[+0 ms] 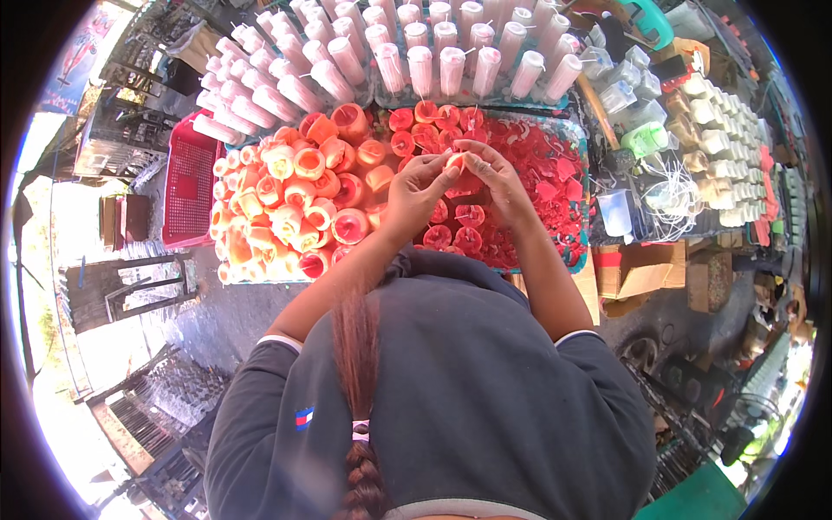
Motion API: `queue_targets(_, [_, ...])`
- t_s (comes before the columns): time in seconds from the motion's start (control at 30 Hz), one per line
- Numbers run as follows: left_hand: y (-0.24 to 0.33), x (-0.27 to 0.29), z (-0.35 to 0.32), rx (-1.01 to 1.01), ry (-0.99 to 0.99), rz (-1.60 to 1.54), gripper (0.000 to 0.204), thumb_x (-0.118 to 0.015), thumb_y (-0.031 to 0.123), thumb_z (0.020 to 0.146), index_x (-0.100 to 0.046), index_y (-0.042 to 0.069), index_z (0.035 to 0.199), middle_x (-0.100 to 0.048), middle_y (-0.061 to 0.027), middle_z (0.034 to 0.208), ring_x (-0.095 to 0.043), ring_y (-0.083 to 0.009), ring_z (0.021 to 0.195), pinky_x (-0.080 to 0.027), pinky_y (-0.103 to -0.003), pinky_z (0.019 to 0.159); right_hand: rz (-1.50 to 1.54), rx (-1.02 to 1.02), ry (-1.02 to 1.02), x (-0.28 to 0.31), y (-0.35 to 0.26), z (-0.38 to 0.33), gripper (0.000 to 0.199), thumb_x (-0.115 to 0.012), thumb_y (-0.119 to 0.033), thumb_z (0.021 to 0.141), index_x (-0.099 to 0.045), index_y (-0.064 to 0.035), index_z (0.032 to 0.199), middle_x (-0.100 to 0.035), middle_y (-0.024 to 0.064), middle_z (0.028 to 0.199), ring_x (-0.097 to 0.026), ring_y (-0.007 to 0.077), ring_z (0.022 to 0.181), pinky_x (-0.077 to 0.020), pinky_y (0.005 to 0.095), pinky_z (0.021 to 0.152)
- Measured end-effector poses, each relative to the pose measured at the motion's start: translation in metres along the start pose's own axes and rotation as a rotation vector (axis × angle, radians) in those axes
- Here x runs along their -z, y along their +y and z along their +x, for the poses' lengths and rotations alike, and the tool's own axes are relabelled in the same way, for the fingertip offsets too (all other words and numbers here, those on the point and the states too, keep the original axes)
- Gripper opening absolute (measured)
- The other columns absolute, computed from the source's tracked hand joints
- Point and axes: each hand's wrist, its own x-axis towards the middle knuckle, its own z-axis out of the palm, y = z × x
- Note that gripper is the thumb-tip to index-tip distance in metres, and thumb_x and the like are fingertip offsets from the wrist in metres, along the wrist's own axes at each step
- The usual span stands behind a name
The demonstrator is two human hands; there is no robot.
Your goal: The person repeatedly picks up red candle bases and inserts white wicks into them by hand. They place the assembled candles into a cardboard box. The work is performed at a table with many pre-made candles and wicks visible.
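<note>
My left hand [418, 195] and my right hand [503, 184] meet over the worktable, their fingertips pinching a small red-orange wax piece [456, 161]. The fingers cover most of it, so its full shape is hidden. Below and around the hands stand short round red candles [438, 237], some with pale wicks showing. Left of my left hand lies a heap of orange-red wax cups and rose-shaped pieces [295, 192]. By my right forearm, red wax scraps and shavings [550, 186] are spread in a shallow teal-edged tray [583, 156].
Rows of pale pink pillar candles [451, 71] with wicks stand along the far side. A red plastic basket [191, 178] is at the left. To the right are a tangle of white string [674, 204], clear plastic cups [617, 97], cream-coloured moulded blocks [715, 143] and a cardboard box [646, 267].
</note>
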Motion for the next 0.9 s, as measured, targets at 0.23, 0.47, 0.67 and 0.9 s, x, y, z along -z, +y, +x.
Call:
queue_targets(0.23, [0.003, -0.002, 0.006, -0.258, 0.069, 0.317, 0.019, -0.058, 0.013, 0.090, -0.067, -0.002, 0.099, -0.065, -0.0107, 0.095, -0.060, -0.0167, 0.088, -0.045, -0.027, 0.079, 0.106, 0.094, 0.136, -0.014, 0.009, -0.003, 0.025, -0.056, -0.021, 0.092, -0.062, -0.0030, 0.108, -0.064, 0.0060, 0.099, -0.063, 0.0153, 0.088, -0.0570, 0.0351, 0.071])
queue_targets(0.47, [0.001, -0.002, 0.011, -0.341, 0.119, 0.484, 0.018, -0.058, 0.013, 0.090, -0.067, -0.003, 0.087, -0.066, -0.0062, 0.081, -0.058, -0.0109, 0.071, -0.045, -0.023, 0.065, 0.353, 0.221, 0.318, -0.017, 0.044, 0.015, 0.017, -0.054, -0.018, 0.093, -0.062, -0.0037, 0.094, -0.063, 0.0041, 0.088, -0.061, 0.0131, 0.077, -0.0553, 0.0337, 0.071])
queue_targets(0.67, [-0.015, 0.016, 0.018, 0.205, 0.098, 0.224, 0.021, -0.060, 0.021, 0.091, -0.067, 0.001, 0.092, -0.065, 0.0003, 0.083, -0.053, -0.0036, 0.071, -0.042, -0.019, 0.063, 0.330, 0.003, 0.183, -0.028, 0.021, 0.000, 0.019, -0.055, -0.019, 0.092, -0.062, -0.0029, 0.098, -0.064, 0.0049, 0.090, -0.062, 0.0140, 0.077, -0.0554, 0.0327, 0.073])
queue_targets(0.9, [-0.009, 0.020, 0.006, 0.199, -0.144, 0.015, 0.033, -0.062, 0.021, 0.090, -0.061, -0.003, 0.111, -0.066, -0.0044, 0.100, -0.057, -0.0072, 0.092, -0.046, -0.022, 0.083, 0.215, -0.035, 0.202, -0.011, 0.029, -0.002, 0.029, -0.055, -0.025, 0.093, -0.063, -0.0014, 0.108, -0.065, 0.0081, 0.096, -0.064, 0.0154, 0.082, -0.0556, 0.0317, 0.070])
